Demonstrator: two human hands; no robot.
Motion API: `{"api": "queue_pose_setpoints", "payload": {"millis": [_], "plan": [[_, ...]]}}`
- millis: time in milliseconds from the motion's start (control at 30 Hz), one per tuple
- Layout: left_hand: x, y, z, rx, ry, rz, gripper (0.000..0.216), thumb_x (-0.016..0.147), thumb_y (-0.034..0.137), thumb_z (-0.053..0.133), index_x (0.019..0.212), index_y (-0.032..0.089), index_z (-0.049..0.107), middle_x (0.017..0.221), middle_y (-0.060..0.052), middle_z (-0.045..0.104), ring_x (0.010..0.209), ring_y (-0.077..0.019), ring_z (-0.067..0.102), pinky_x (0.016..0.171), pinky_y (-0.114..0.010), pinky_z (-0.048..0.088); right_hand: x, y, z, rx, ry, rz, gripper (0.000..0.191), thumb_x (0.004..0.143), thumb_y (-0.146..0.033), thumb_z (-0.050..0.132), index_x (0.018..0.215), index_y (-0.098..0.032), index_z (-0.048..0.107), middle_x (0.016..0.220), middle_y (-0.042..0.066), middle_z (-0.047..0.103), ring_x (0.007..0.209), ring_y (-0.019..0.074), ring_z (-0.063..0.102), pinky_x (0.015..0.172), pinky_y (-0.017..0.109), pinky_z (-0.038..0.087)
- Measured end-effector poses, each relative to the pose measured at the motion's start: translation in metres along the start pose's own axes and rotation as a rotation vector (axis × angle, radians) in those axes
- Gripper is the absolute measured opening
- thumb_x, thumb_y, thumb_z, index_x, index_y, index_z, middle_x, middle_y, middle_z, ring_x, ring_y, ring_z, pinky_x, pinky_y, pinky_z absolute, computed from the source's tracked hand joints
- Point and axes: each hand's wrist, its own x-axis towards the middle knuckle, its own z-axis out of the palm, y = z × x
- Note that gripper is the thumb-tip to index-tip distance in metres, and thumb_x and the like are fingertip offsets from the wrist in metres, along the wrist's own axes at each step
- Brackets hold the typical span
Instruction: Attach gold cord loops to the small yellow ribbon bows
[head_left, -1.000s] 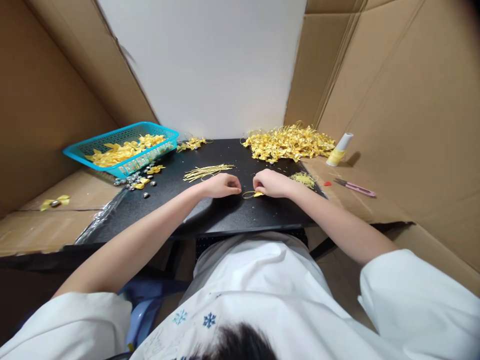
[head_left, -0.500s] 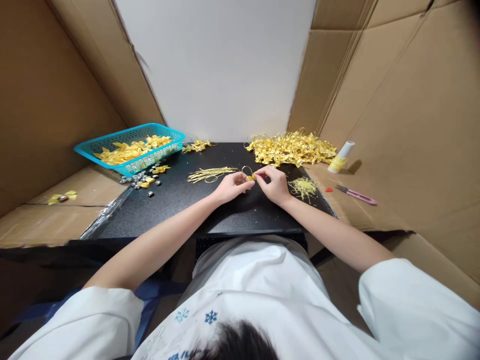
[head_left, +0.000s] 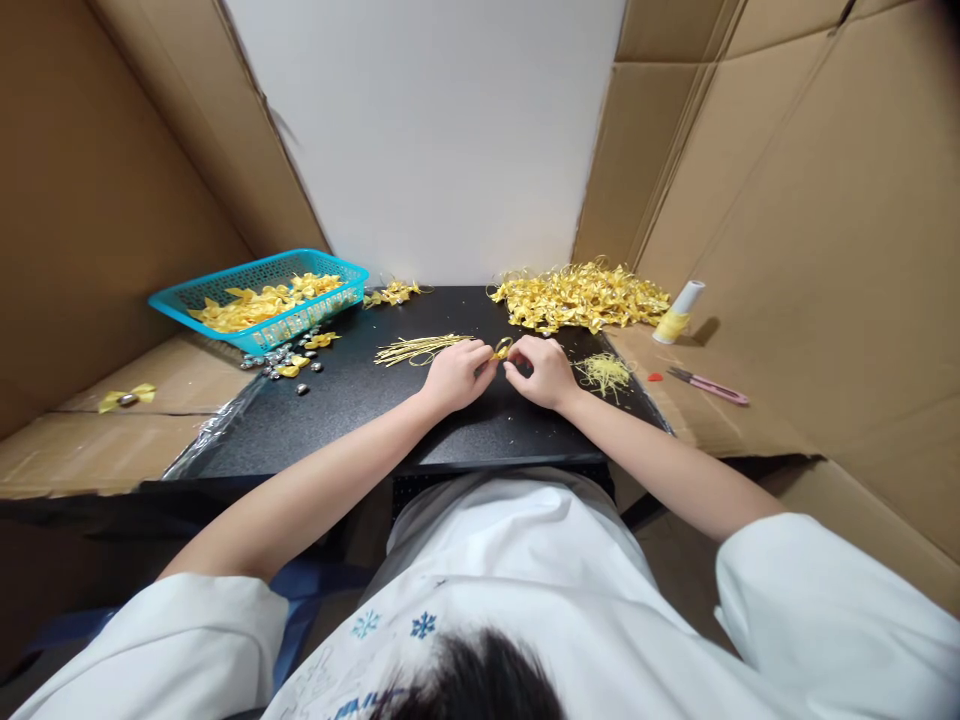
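Note:
Over the middle of the black table, a small yellow ribbon bow (head_left: pixel 500 353) with a thin gold cord loop is held between my two hands. My left hand (head_left: pixel 456 376) pinches the bow's left side between thumb and fingertips. My right hand (head_left: pixel 543 372) is curled at its right side, fingertips on the bow and cord; the exact grip is partly hidden. Just left of my left hand lies a bundle of gold cords (head_left: pixel 416 349). A pile of short yellow thread clippings (head_left: pixel 606 372) sits right of my right hand.
A blue basket (head_left: pixel 176 303) of yellow bows stands back left, with silver beads (head_left: pixel 279 360) in front. A large heap of yellow bows (head_left: pixel 589 298) lies back right. Farther right are a thread cone (head_left: pixel 681 310) and pink thread snips (head_left: pixel 716 388). Cardboard walls enclose both sides.
Both hands have turned slightly around the bow, with the left hand's back now more upward. The cord loop has dropped lower and nearer the right fingertips.

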Motion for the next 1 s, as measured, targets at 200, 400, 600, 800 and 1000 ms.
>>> {"api": "queue_pose_setpoints", "payload": {"millis": [200, 400, 600, 800, 1000], "plan": [[0.0010, 0.0001, -0.0031, 0.208, -0.106, 0.153, 0.032, 0.097, 0.031, 0.037, 0.075, 0.018, 0.057, 0.074, -0.006, 0.056, 0.070, -0.0178, 0.049, 0.065, -0.032, 0.033, 0.0025, 0.0020, 0.0012, -0.079, -0.130, 0.045, 0.012, 0.085, -0.024, 0.050, 0.075, -0.018, 0.054, 0.076, 0.003, 0.062, 0.073, 0.0160, 0.054, 0.072, 0.030, 0.030], [0.0000, 0.0001, -0.0043, 0.258, -0.147, 0.133, 0.036, 0.098, 0.031, 0.034, 0.078, 0.018, 0.059, 0.077, -0.007, 0.058, 0.072, -0.0190, 0.050, 0.065, -0.033, 0.033, 0.0044, 0.0043, 0.0006, -0.109, -0.237, 0.036, 0.012, 0.085, -0.020, 0.046, 0.077, -0.017, 0.055, 0.083, 0.004, 0.065, 0.080, 0.0173, 0.057, 0.074, 0.030, 0.029], [-0.0008, 0.0009, -0.0047, 0.242, -0.182, 0.092, 0.035, 0.098, 0.033, 0.035, 0.079, 0.018, 0.060, 0.079, -0.007, 0.058, 0.074, -0.0190, 0.050, 0.065, -0.032, 0.034, 0.0050, 0.0039, 0.0003, -0.115, -0.257, 0.035, 0.015, 0.085, -0.022, 0.047, 0.074, -0.017, 0.056, 0.078, 0.004, 0.065, 0.074, 0.0162, 0.055, 0.073, 0.029, 0.028], [-0.0003, 0.0016, -0.0045, 0.250, -0.204, 0.063, 0.032, 0.097, 0.032, 0.037, 0.081, 0.018, 0.061, 0.081, -0.008, 0.059, 0.077, -0.0202, 0.051, 0.066, -0.033, 0.034, 0.0046, -0.0009, 0.0003, -0.159, -0.252, 0.054, 0.016, 0.083, -0.024, 0.051, 0.070, -0.016, 0.057, 0.073, 0.004, 0.064, 0.070, 0.0154, 0.054, 0.072, 0.029, 0.028], [0.0000, 0.0030, -0.0035, 0.287, -0.198, 0.044, 0.031, 0.097, 0.031, 0.037, 0.082, 0.019, 0.062, 0.082, -0.008, 0.059, 0.077, -0.0212, 0.051, 0.066, -0.034, 0.034, 0.0063, -0.0008, 0.0025, -0.169, -0.255, 0.089, 0.020, 0.083, -0.023, 0.050, 0.066, -0.017, 0.056, 0.072, 0.004, 0.065, 0.067, 0.0146, 0.054, 0.068, 0.028, 0.028]]}}
